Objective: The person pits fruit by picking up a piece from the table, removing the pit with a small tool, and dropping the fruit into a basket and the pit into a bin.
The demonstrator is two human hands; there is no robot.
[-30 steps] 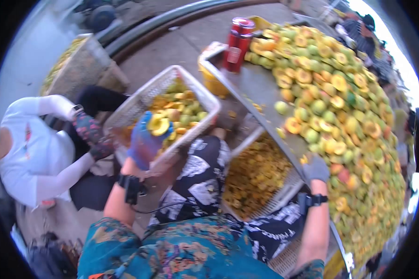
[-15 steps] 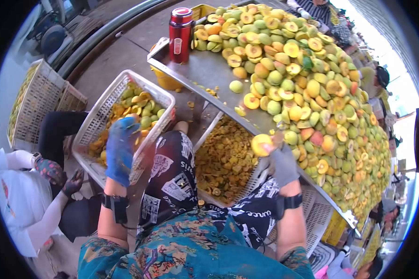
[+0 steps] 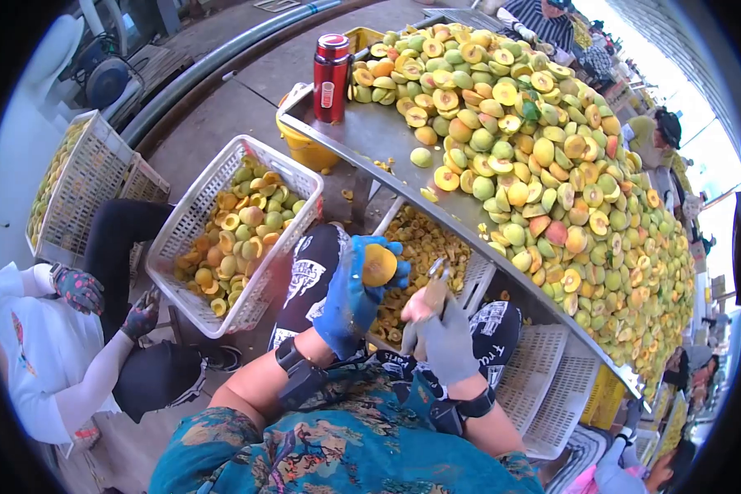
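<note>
Now holding fruit piece (image 3: pixel 379 265) in L hand (image 3: pixel 346 296) (blue glove), w/ fingers curling around it and cut-looking face turning up twd. cam. Keeping L hand in front of torso, over lap, w/ scrap crate (image 3: pixel 476 286) lying just beyond. Differing from prev. frame: no longer reaching L hand over white basket (image 3: pixel 171 280), but bringing it R, close to R hand (image 3: pixel 450 342). Likewise drawing R hand (grey glove, bare fingertips showing) back from table edge, twd. L hand. Gripping hand tool (image 3: pixel 436 292) in R hand, fingers closing on handle, metal tip pointing up and away from torso. Keeping tool near fruit piece, apart from it. Prev. carrying a fruit piece at R hand, beside table edge; now showing none there.

Leaving white basket standing L of lap, part-filled w/ cut fruit, now fully in view w/o L hand covering it. Supporting fruit pile (image 3: pixel 543 165) on metal table (image 3: pixel 379 132), R side; standing red flask (image 3: pixel 330 86) upright at far L corner, above yellow bucket (image 3: pixel 309 154). Seating co-worker (image 3: pixel 37 346) at far L, both gloved hands holding apart, near basket.
</note>
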